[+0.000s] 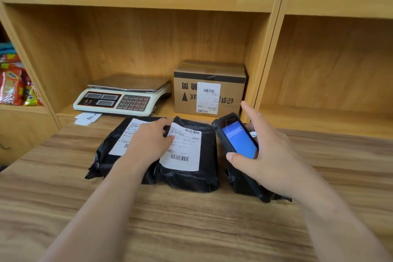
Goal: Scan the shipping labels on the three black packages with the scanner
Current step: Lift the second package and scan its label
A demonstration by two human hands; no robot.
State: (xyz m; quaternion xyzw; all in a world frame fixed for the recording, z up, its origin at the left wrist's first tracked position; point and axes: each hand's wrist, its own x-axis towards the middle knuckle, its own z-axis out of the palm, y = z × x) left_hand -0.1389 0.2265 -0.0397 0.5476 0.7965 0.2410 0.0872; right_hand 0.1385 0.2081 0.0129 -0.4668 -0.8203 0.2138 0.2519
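Black plastic mailers, three in number, lie in a row on the wood-grain table (191,225), close to its far edge. We note the left package (106,155) and the middle package (191,168) touching along their sides, each face-up with a white shipping label; the label on the middle package (184,147) is fully exposed and shows barcodes at top and bottom, while the label on the left package (125,138) is partly covered. The left hand (148,140) rests palm-down across the seam between these two, fingers loosely curled, fingertips pressing at the upper edge of the middle label, gripping nothing that we can see. The right package (244,183) sits just beside the middle one and is largely hidden; its label is barely visible, so we cannot confirm its orientation. The right hand (265,155) holds the scanner (236,138), a black handheld unit with a lit blue screen, above the right package: thumb on the lower screen edge, fingers wrapped behind the body, index finger raised free. The unit is tilted, its top end pointing away towards the shelving. Behind the table, in the wooden shelf bay, we record a weighing scale (121,98) and, to its right, a labelled cardboard box (209,89) with its print upside down.
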